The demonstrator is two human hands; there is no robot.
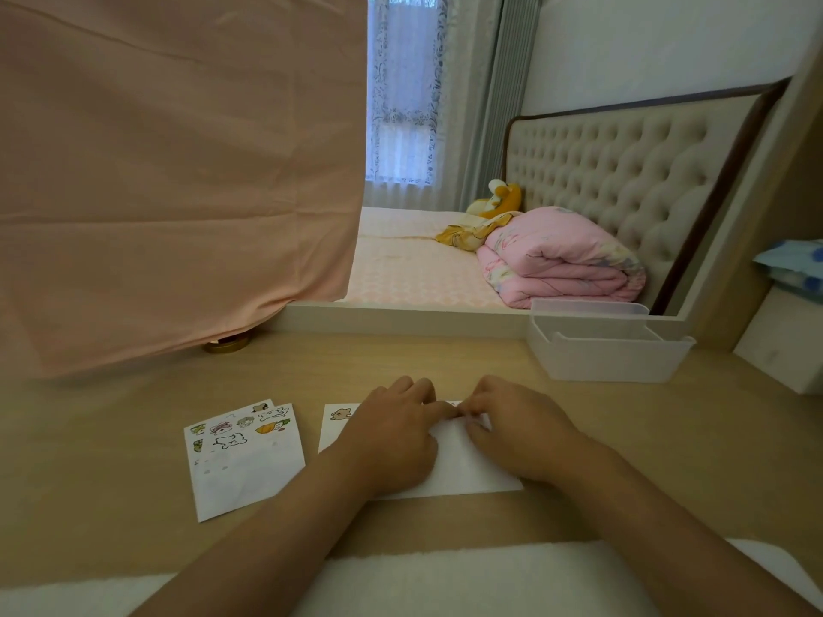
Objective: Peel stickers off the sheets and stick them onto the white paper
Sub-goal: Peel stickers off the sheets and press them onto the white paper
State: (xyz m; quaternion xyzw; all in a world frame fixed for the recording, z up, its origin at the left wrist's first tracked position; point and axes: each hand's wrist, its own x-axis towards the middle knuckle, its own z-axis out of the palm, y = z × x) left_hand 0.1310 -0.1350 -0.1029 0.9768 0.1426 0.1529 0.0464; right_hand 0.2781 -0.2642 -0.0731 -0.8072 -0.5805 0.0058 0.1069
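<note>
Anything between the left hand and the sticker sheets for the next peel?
Nothing visible. The sticker sheets lie flat on the desk just left of the white paper, where the left hand rests. Only a strip of bare desk separates them; the plastic bin sits farther back on the right.

Soft daylight comes through the sheer-curtained window (403,95), the brightest patch in an otherwise dim, warm-toned room. The bench (133,438) lies in flat, even light, with only faint, diffuse shadows under the forearms (276,527). The wide lens bows and tilts the headboard (623,171) toward the right edge. Detail is slightly soft throughout; the white strip (445,581) along the bottom edge is blurred.
</note>
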